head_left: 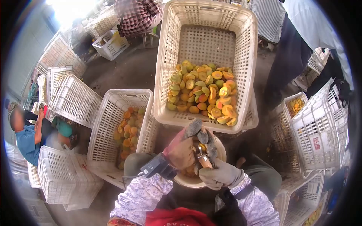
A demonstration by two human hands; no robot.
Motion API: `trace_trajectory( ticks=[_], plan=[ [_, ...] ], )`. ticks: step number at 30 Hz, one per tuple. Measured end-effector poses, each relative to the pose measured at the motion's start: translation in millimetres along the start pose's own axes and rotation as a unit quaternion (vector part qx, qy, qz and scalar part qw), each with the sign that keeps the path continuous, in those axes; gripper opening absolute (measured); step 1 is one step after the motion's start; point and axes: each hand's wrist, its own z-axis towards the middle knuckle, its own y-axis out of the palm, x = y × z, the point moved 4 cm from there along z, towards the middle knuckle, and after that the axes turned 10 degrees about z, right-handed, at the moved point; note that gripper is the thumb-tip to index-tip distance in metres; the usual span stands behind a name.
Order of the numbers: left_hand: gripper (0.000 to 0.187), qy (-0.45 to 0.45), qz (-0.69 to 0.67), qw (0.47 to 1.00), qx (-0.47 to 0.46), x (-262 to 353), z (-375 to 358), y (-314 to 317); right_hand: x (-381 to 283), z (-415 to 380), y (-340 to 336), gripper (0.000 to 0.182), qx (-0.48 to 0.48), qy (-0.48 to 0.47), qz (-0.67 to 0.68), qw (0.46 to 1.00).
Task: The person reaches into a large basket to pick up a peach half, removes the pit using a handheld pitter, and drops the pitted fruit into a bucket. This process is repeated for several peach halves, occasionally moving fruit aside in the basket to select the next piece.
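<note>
My left hand (181,148), in a glove with dark, dirty fingertips, is closed around a yellow-orange fruit that is mostly hidden by the fingers. A short tool with a wooden handle (205,162) and a metal end sits in my gloved right hand (221,174), its metal end against the fruit. Both hands are over a round white bucket (221,148), whose contents are largely covered. Just beyond them, a large white crate (161,75) holds many halved apricot-like fruits (201,90), heaped toward its near side.
Left of my knee stands another white crate (98,135) with orange fruits (130,130). Stacked crates (60,177) line the left, and more crates (315,132) crowd the right. A seated person (28,130) is at far left; a person in a plaid shirt (137,17) is beyond.
</note>
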Motion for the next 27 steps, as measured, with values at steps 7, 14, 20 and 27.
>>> trace_trajectory(
  ticks=[7,14,20,27],
  plan=[
    [0.032,0.137,0.353,0.883,0.277,85.1,-20.4,-44.4,32.9,-1.1,-29.1,0.025,0.174,-0.09,-0.499,0.844],
    [0.037,0.024,0.933,0.008,0.359,154.7,-105.2,-15.0,25.4,-17.5,-13.6,0.024,0.289,-0.103,-0.681,0.664],
    [0.034,0.063,0.856,0.49,0.15,82.0,46.4,-2.6,-17.3,-49.8,-11.7,0.021,0.367,-0.264,-0.678,0.579],
    [0.047,-0.124,0.911,0.347,0.188,2.0,171.8,-49.5,-51.3,-87.6,-35.5,0.022,0.498,-0.267,-0.524,0.638]
  ],
)
